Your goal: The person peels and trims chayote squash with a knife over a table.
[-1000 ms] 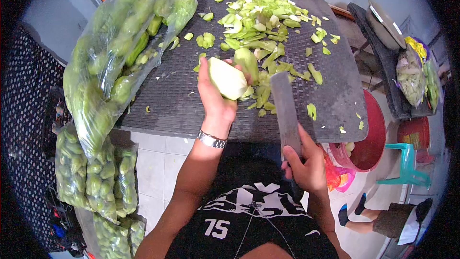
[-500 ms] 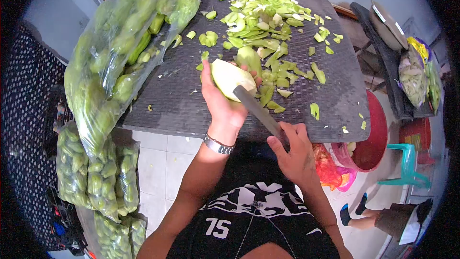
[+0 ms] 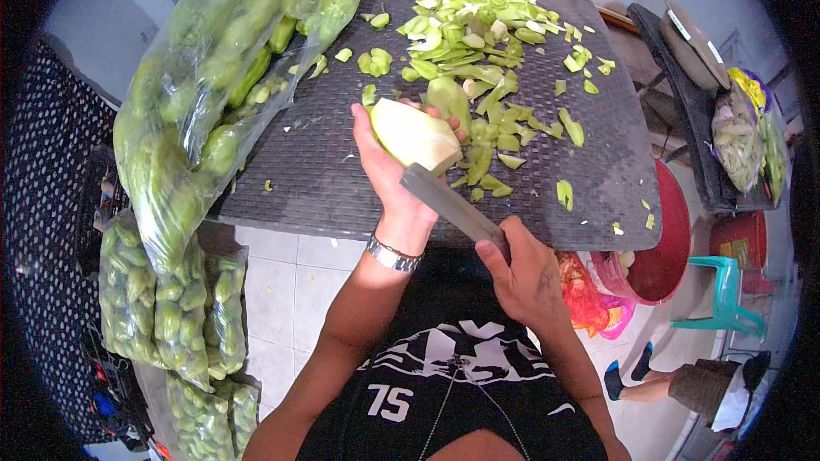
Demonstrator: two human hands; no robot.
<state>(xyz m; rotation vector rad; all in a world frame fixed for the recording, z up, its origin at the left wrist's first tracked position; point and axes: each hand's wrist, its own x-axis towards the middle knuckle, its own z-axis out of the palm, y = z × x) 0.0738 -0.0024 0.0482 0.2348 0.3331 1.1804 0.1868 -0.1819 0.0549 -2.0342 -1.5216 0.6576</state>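
A pale peeled vegetable (image 3: 414,137) rests in my left hand (image 3: 389,179), whose fingers curl around its far side. My right hand (image 3: 523,269) is closed on the handle of a knife (image 3: 457,207); the handle is hidden by the fingers. The blade's squared tip lies at the vegetable's lower right end; whether it touches cannot be made out. Just beyond my left hand lies a green unpeeled-looking piece (image 3: 449,99). Green peelings (image 3: 478,21) are heaped on the dark woven-pattern table (image 3: 316,179), with loose scraps around them.
A clear bag of green vegetables (image 3: 196,77) covers the table's left side. More filled bags (image 3: 158,307) stand below it. At the right are a red tub (image 3: 670,239), a teal stool (image 3: 722,294), a black side table (image 3: 675,94) and another person's legs (image 3: 653,388).
The knife has swung from upright, right of the vegetable, to a slant with its tip at the vegetable's lower end. My left hand has shifted slightly right, and the vegetable's angle has changed.
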